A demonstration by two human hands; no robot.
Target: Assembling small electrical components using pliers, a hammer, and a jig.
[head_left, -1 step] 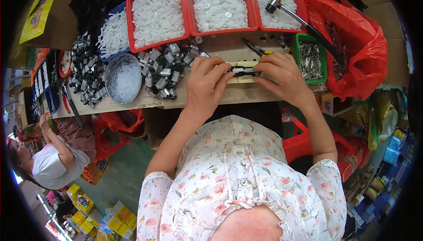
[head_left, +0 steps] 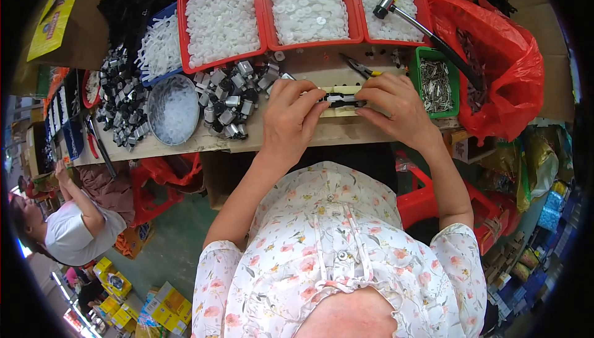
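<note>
Nothing has shifted: the left hand point(head_left: 289, 120) and right hand point(head_left: 396, 106) still pinch a small black part point(head_left: 342, 98) together over the pale block point(head_left: 337, 112) on the bench point(head_left: 185, 146). Three red trays point(head_left: 306, 44) hold white discs; the green bin point(head_left: 436, 78) holds metal pins.

Three red plastic trays point(head_left: 266, 4) hold white plastic discs point(head_left: 309, 4); a green plastic bin point(head_left: 416, 84) holds silver metal pins point(head_left: 436, 84); a red plastic bag point(head_left: 507, 78); a yellow-headed hammer point(head_left: 388, 1); a white blouse with pink floral print point(head_left: 328, 245); a pale wooden workbench point(head_left: 297, 137)
</note>
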